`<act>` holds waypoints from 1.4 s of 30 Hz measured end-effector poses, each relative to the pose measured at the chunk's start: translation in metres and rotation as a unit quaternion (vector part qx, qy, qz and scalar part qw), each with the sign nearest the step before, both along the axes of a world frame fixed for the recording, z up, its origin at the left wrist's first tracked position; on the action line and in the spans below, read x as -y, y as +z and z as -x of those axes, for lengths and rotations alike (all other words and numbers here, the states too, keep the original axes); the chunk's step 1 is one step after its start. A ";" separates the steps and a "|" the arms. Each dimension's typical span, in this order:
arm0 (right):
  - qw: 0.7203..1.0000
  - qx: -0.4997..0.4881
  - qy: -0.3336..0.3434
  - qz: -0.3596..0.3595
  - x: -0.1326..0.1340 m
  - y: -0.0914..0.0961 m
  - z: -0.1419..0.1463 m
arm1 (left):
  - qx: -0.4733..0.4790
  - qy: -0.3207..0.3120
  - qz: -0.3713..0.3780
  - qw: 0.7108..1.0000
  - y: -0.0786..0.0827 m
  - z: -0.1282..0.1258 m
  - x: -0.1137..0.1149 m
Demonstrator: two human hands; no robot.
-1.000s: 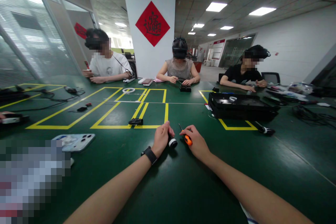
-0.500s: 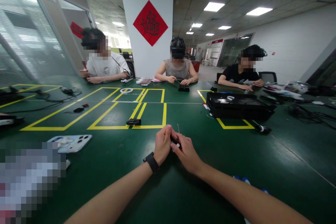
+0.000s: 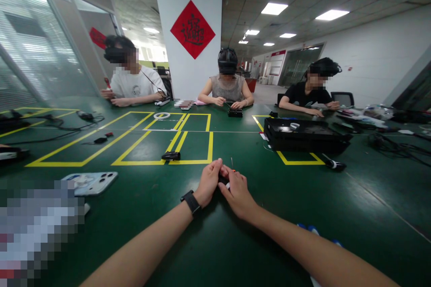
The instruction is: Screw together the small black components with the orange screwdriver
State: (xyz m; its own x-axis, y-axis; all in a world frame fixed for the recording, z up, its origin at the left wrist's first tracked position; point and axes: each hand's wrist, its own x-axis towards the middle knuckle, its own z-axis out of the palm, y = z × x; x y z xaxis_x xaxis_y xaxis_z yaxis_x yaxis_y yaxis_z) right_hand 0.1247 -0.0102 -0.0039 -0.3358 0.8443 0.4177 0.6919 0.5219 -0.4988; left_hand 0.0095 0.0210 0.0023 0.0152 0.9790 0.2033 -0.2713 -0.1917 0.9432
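Note:
My left hand (image 3: 209, 181) and my right hand (image 3: 238, 193) meet over the green table, their fingers closed round a small black and white object (image 3: 223, 180). Most of that object is covered by my fingers, so its kind does not show. A thin, light-coloured wire or rod (image 3: 232, 163) sticks up beyond my right fingers, with a spot of orange at its base. A dark band (image 3: 191, 202) circles my left wrist. Past my hands, slightly to the left, a black cylindrical piece (image 3: 171, 156) lies on the yellow tape.
At the right stands a black tray (image 3: 308, 136), with a black and white piece (image 3: 335, 164) before it. A phone (image 3: 92, 182) lies at the left. Several blue and white items (image 3: 314, 230) are partly behind my right forearm. A white ring (image 3: 162, 115) lies farther back. Three people sit opposite.
My left wrist has shifted slightly left, and the fingers have turned a little around the object. The thin wire or rod stands slightly farther right, and orange now shows near its base.

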 end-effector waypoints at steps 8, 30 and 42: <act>1.000 0.007 0.006 -0.001 -0.003 -0.001 0.000 | 0.077 -0.021 0.037 0.996 -0.006 0.002 -0.007; 0.996 0.047 0.008 -0.081 0.002 0.020 -0.004 | 0.239 0.003 0.079 0.968 -0.006 0.022 -0.023; 0.995 0.042 0.030 -0.086 -0.033 0.017 -0.015 | 0.080 -0.095 0.076 0.989 -0.005 0.013 -0.021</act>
